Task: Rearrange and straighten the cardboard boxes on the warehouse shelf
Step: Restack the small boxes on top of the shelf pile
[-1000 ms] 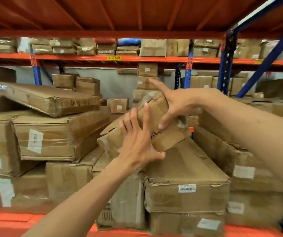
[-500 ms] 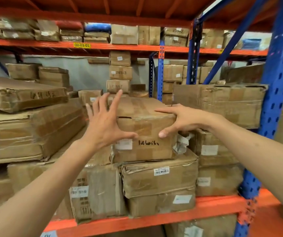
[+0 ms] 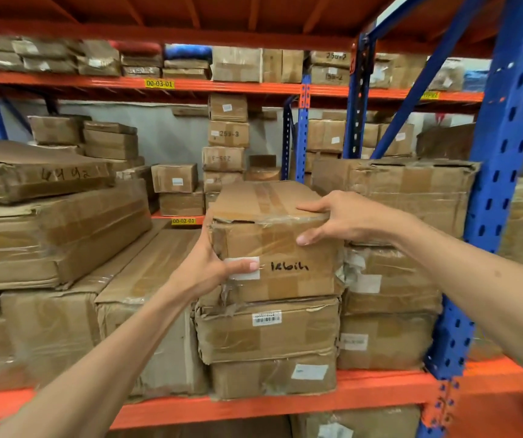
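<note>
A taped cardboard box with black handwriting [image 3: 288,248] lies level on top of a stack of two flatter boxes [image 3: 269,333] on the orange shelf beam [image 3: 364,396]. My left hand [image 3: 209,267] grips the box's left front corner, thumb across its white label. My right hand [image 3: 342,216] clamps its top right corner, fingers on the lid and thumb on the front face. Both forearms reach in from the bottom corners.
Long flat boxes [image 3: 58,235] pile unevenly to the left, one tilted on top [image 3: 32,175]. A large box [image 3: 405,191] sits to the right over more boxes. A blue upright post [image 3: 487,216] stands at the right. Small boxes [image 3: 227,134] stack at the back.
The handwritten box went from tilted to lying flat on the stack. My left hand moved from open fingers to gripping the left corner. The view shifted closer.
</note>
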`<state>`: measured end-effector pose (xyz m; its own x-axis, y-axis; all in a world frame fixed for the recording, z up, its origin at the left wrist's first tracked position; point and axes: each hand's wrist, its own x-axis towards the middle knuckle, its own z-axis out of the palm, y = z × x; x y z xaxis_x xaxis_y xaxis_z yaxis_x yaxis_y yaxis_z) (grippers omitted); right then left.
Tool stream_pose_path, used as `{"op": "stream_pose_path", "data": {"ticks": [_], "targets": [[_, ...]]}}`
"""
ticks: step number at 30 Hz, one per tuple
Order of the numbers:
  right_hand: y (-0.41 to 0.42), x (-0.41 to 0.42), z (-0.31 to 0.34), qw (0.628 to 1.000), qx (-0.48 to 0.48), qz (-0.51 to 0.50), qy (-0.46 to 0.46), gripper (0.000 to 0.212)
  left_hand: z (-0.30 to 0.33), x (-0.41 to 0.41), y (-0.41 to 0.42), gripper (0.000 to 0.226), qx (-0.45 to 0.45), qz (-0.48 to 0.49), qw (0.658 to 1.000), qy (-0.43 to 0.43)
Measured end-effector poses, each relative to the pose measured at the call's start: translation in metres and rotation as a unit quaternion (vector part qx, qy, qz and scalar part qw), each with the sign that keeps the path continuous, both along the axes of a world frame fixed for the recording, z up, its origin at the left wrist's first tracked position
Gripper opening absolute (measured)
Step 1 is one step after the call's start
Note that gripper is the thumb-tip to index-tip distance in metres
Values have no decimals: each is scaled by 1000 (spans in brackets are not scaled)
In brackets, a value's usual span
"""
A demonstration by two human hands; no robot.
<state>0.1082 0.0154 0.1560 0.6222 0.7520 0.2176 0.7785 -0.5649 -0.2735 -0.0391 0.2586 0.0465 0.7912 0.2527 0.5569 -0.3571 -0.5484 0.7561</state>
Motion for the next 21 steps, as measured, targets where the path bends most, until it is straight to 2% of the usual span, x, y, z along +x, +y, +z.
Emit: {"op": "stream_pose_path", "data": {"ticks": [3,8,12,15,17,19,21], "targets": [[-12,9,5,997,-51,-32,-42,105,4,17,-9,123,-20,-7,999,27],[-3,13,9,995,-90,-26,-45,109,-4,18,-9,124,-56,-3,997,53],[-6,4,16,988,-138,-42,-50,105,2,16,-16,126,-60,5,995,78],[2,-17,24,952,-242,-89,-166,101,5,9,-20,138,-56,20,993,101],[13,-32,29,928,-289,-102,-211,104,7,-1,-18,148,-38,31,990,133],[24,-46,37,936,-279,-77,-199,112,12,-16,-10,155,-17,72,984,165],[40,-59,46,951,-233,-34,-200,117,22,-39,7,154,-18,116,983,143]]}}
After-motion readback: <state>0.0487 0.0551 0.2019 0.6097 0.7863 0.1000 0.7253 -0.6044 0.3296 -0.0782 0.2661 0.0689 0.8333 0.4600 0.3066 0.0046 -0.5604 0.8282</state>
